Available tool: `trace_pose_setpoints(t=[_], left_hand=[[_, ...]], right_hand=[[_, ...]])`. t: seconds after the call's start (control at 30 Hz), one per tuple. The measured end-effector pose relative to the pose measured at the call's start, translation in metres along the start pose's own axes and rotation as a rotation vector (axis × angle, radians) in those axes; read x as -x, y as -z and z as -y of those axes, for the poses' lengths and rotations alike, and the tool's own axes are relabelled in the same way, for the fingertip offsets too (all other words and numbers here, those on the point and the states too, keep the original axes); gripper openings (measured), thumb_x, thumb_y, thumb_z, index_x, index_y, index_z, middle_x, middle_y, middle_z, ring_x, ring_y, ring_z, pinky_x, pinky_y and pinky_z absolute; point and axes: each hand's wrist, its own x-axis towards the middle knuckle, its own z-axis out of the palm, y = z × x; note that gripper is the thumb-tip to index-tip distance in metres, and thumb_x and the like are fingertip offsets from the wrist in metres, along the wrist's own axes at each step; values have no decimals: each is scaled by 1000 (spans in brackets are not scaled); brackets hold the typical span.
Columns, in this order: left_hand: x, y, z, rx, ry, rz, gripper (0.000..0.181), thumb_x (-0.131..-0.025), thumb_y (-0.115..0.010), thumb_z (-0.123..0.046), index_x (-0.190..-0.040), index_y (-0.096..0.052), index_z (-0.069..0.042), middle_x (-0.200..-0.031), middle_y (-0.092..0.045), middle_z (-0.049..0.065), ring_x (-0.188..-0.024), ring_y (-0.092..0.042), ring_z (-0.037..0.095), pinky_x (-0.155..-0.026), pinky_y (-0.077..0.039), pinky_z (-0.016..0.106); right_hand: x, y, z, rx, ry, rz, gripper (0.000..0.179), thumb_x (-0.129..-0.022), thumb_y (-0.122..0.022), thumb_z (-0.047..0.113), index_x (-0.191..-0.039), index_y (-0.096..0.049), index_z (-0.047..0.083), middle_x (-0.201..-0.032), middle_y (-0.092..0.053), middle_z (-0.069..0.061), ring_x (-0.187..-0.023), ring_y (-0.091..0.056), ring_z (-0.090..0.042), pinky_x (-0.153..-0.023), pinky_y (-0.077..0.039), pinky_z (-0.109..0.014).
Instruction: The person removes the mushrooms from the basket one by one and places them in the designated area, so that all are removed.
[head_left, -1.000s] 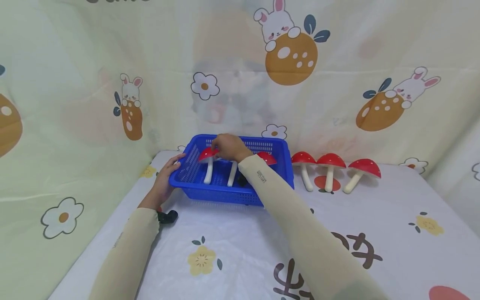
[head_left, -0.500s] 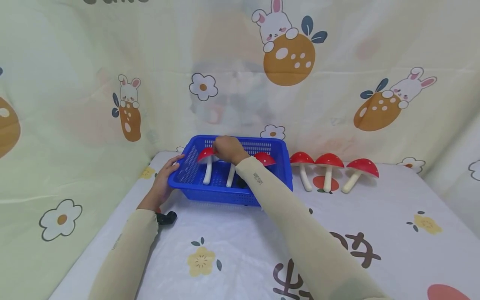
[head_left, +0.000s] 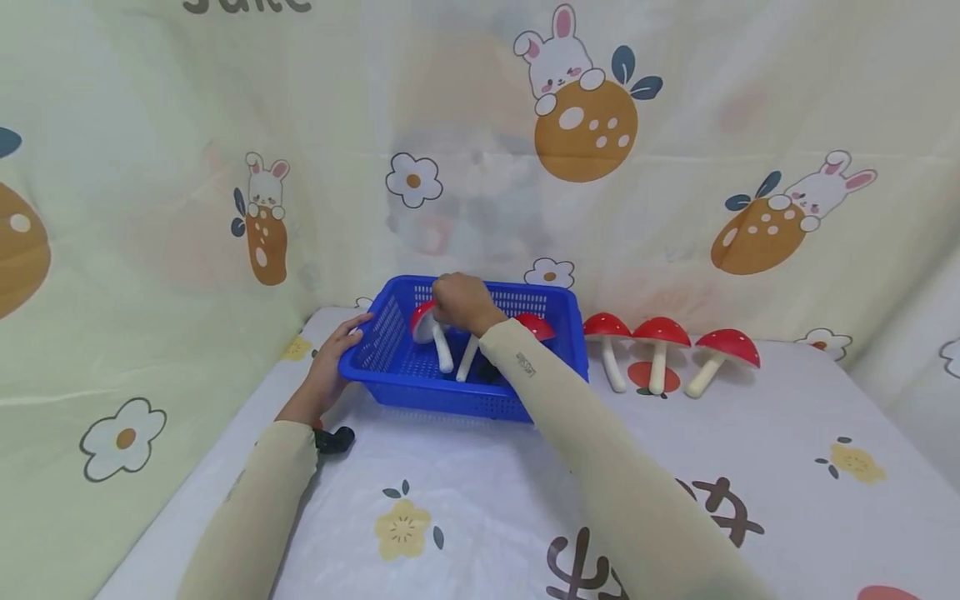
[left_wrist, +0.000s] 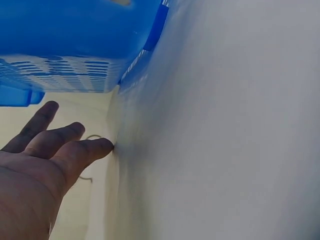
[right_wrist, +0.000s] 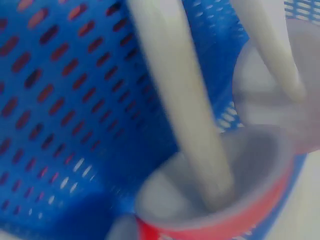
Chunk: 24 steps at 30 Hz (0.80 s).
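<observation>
A flowery white tablecloth (head_left: 465, 492) meets a rabbit-print curtain (head_left: 465, 92) — one blue basket (head_left: 442, 398) holds three mushrooms (head_left: 536, 326), three more mushrooms (head_left: 660, 332) lie rightward — the right hand (head_left: 467, 302) grips the basket's leftmost mushroom (head_left: 442, 346), the left hand (head_left: 328, 367) rests straight-fingered beside the rim (head_left: 358, 372)

The basket (head_left: 442, 398) stands at the worktop's (head_left: 495, 483) back, before the curtain (head_left: 480, 208), the left hand (head_left: 327, 372) at its left end, three toy toadstools (head_left: 660, 332) to its right. Inside lie more toadstools (head_left: 424, 325), the leftmost against the right hand (head_left: 467, 302).
</observation>
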Motion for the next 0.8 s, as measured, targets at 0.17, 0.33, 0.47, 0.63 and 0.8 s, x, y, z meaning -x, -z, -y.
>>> trace_pose_setpoints(t=[0.17, 0.33, 0.47, 0.63, 0.8], left_hand=[[0, 1, 2, 20, -10, 8, 47, -105, -37, -38, -151, -34, -31, -162, -25, 10, -143, -35, 38, -114, -33, 56], [-2, 3, 4, 30, -12, 19, 47, -105, -38, -38, -152, -35, -30, -162, -25, 9, -143, -35, 37, -114, -32, 56], [-5, 5, 3, 19, -17, 31, 47, -105, -38, -39, -152, -34, -31, -162, -24, 9, -144, -33, 38, -115, -31, 58], [-5, 4, 1, 28, -11, 31, 47, -106, -36, -38, -152, -34, -32, -162, -24, 9, -143, -34, 38, -115, -31, 58], [-2, 2, 2, 40, -6, 39, 47, -106, -37, -38, -152, -34, -32, -160, -26, 11, -138, -38, 36, -106, -44, 45]], right_hand=[[8, 25, 0, -92, -20, -82, 14, -87, -66, 16, -76, -61, 9, -77, -60, -4, -67, -49, -16, -57, -42, -30], [24, 52, -8, -262, -125, -206, 13, -88, -67, 19, -92, -69, 7, -89, -67, -5, -75, -56, -18, -69, -52, -32], [45, 75, -20, -364, -226, -327, 18, -89, -69, 23, -97, -69, 7, -87, -65, -7, -76, -54, -20, -69, -52, -32], [72, 99, -47, -370, -270, -494, 18, -87, -69, 18, -95, -69, 2, -83, -63, -14, -74, -52, -23, -67, -48, -33], [106, 109, -81, -337, -335, -610, 19, -88, -68, 18, -95, -68, 0, -80, -62, -16, -72, -51, -25, -67, -46, -32]])
